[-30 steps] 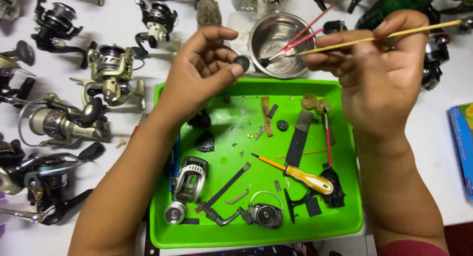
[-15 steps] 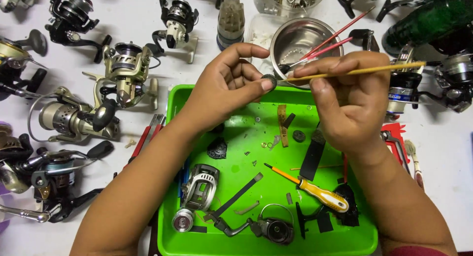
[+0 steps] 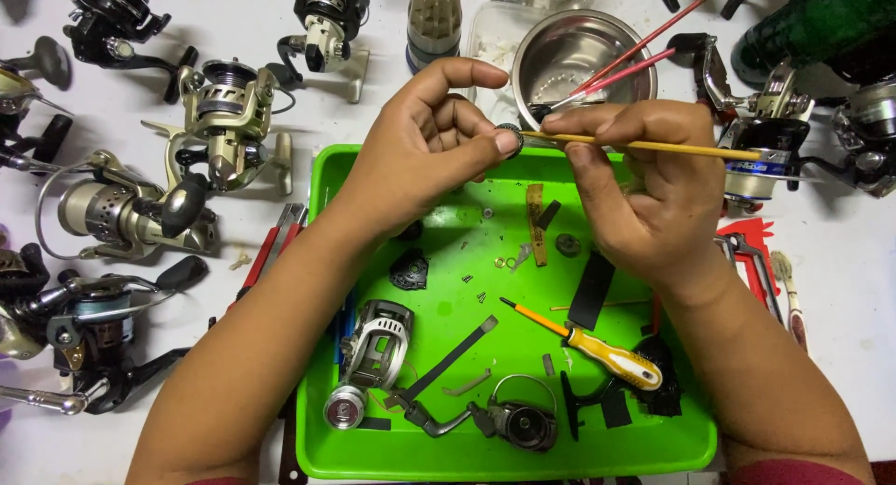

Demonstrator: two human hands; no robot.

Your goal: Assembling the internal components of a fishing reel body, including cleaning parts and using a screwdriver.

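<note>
My left hand (image 3: 425, 154) pinches a small round dark metal part (image 3: 509, 130) between thumb and fingers above the far edge of a green tray (image 3: 322, 452). In my right hand (image 3: 644, 186) is a thin yellow-handled brush (image 3: 681, 149), its tip touching that small part. Inside the tray lie a stripped silver reel body (image 3: 373, 340), a black reel part with a bail wire (image 3: 518, 420), a yellow-handled screwdriver (image 3: 597, 350), black plates and tiny screws.
A steel bowl (image 3: 574, 51) with red-handled brushes stands just beyond the tray. Several spinning reels (image 3: 229, 112) crowd the white table on the left and the far right. Red pliers (image 3: 756, 256) lie right of the tray, and a dark green bottle (image 3: 821, 23) sits at top right.
Both hands have come nearer and closer together over the tray's far edge. The brush has dropped level until its tip meets the small part in my left hand.
</note>
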